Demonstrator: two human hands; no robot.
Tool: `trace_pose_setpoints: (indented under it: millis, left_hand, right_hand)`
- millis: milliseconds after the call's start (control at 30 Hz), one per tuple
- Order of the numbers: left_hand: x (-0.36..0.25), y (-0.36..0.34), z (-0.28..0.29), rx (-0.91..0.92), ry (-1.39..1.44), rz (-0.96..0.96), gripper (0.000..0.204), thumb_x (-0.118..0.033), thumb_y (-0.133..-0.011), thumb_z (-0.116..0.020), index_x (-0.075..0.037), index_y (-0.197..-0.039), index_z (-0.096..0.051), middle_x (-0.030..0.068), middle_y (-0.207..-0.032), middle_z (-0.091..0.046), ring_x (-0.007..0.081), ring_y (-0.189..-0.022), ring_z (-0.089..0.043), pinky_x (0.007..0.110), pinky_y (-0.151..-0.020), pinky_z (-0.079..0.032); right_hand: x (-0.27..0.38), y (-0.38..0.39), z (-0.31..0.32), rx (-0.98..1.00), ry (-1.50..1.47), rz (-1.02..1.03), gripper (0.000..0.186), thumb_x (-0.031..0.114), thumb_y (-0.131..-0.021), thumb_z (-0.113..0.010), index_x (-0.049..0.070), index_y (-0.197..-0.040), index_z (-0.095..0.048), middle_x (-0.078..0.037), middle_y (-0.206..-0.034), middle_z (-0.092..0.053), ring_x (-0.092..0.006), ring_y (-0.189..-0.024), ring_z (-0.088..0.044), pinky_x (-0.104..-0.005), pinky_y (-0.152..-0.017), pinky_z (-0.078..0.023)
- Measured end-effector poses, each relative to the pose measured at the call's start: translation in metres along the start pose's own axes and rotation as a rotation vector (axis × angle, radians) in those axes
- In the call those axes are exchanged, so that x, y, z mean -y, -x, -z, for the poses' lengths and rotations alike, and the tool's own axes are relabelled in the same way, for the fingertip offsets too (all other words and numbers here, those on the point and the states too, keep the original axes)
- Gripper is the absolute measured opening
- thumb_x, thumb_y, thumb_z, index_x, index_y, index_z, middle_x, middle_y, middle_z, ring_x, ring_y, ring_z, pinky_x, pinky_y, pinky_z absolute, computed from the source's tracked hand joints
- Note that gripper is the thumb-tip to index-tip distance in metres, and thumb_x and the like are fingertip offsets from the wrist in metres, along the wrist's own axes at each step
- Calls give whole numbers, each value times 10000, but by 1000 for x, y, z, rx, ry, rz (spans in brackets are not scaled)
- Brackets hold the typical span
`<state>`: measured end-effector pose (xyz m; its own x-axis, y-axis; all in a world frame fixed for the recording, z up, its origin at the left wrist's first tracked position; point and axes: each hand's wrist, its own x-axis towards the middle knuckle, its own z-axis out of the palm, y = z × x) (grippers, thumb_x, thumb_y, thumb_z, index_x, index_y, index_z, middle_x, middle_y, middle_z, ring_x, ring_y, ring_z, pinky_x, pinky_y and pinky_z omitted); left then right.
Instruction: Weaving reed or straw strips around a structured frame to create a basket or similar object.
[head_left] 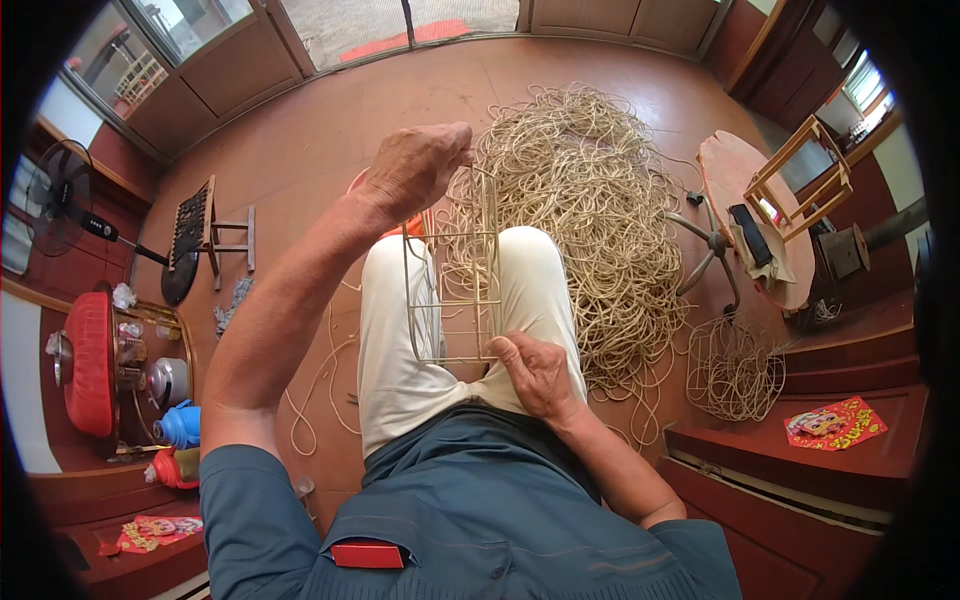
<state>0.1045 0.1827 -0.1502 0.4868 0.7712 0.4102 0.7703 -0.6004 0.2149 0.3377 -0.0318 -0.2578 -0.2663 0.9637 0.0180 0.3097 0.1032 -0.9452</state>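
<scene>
A rectangular wire frame (452, 302) with thin crossbars stands out over my lap, between the knees of my light trousers. My left hand (416, 168) is closed at its far, upper end; the back of the hand hides just what the fingertips grip. My right hand (532, 372) holds the near lower right corner, thumb on the wire. An orange item (393, 228), partly hidden, shows behind my left wrist. A large tangled heap of beige cord (590, 180) lies on the floor beyond and right of my knees, with loose strands at the left of my legs.
Left are a small bench (205, 230), standing fan (70, 195) and shelf with red basin (90, 365) and kettle (165, 380). Right are a round tabletop (725, 180) bearing a wooden stool (800, 175), and a wire bundle (735, 375). Doors (160, 80) line the far wall.
</scene>
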Motion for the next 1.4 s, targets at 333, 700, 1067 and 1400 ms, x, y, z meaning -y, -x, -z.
trace_pose_setpoints:
  millis: [333,700,1067,1400]
  left_hand:
    - [1,0,11,58,109,112,205,-233,-1022,-717,-34,-993,-676,206,-846,-718,411,-824,-710,508,-739,-527]
    - [17,-9,13,119,169,124,178,-193,-1000,-724,-15,-990,-732,192,-870,-739,373,-826,-723,479,-784,-551]
    - [51,14,12,-12,-93,195,225,-231,-1027,-695,-22,-1045,-777,220,-956,-770,333,-899,-770,439,-801,-582]
    - [-51,60,-25,-223,474,594,196,-128,-1050,-626,-8,-1200,-587,225,-1003,-757,390,-973,-755,495,-877,-564]
  right_hand:
    - [49,-149,42,-450,331,548,148,204,-1002,-786,60,-1038,-778,-127,-991,-783,-310,-864,-774,-412,-765,-601]
    - [51,-209,27,-220,46,202,193,214,-987,-839,60,-1100,-817,-30,-892,-809,-75,-839,-737,-262,-756,-589]
    - [55,-215,33,-197,135,216,190,253,-930,-790,119,-1052,-847,-72,-875,-826,-147,-794,-780,-331,-775,-610]
    - [61,-215,34,-124,204,184,213,234,-955,-721,81,-1048,-837,-147,-949,-800,-239,-870,-777,-370,-829,-607]
